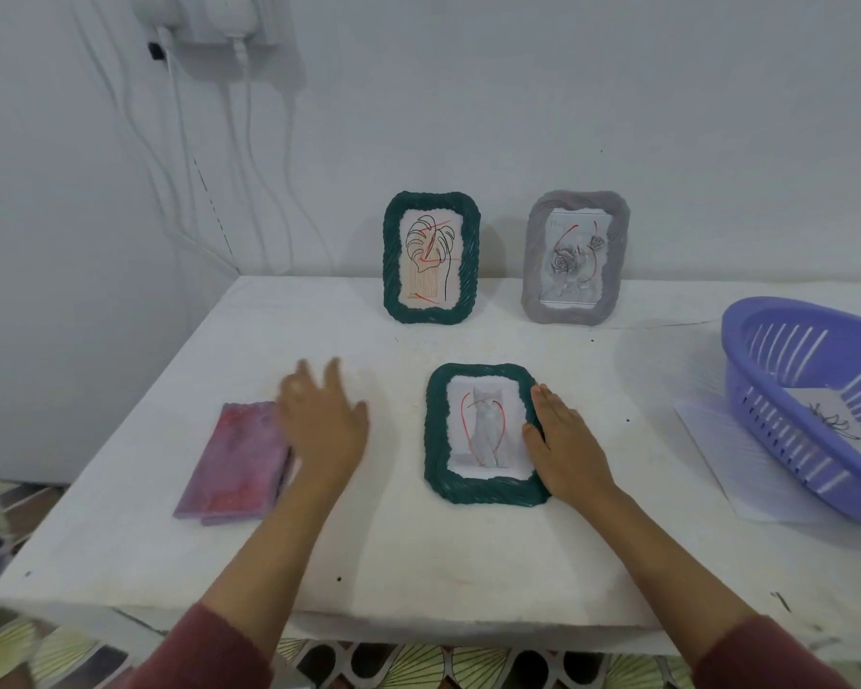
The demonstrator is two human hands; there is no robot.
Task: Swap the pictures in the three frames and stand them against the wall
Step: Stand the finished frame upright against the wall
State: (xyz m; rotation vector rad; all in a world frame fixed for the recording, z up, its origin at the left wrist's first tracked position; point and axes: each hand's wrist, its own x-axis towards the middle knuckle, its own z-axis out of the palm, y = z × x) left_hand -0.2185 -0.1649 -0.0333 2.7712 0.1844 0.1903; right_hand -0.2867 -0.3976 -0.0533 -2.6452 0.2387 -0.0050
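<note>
A dark green frame (438, 430) with a cat picture lies flat on the white table (418, 549). My right hand (565, 442) rests flat on its right edge, fingers straight. My left hand (319, 420) hovers open and blurred left of the frame, holding nothing. Against the wall stand a second green frame (391, 256) with a leaf drawing and a grey frame (612, 256) with a rose picture.
A folded pink-purple cloth (234, 464) lies at the left of the table. A purple plastic basket (811, 405) sits at the right, with a drawn sheet (836, 420) inside and paper (717, 455) beneath it. White cables (180, 156) hang down the wall at the left.
</note>
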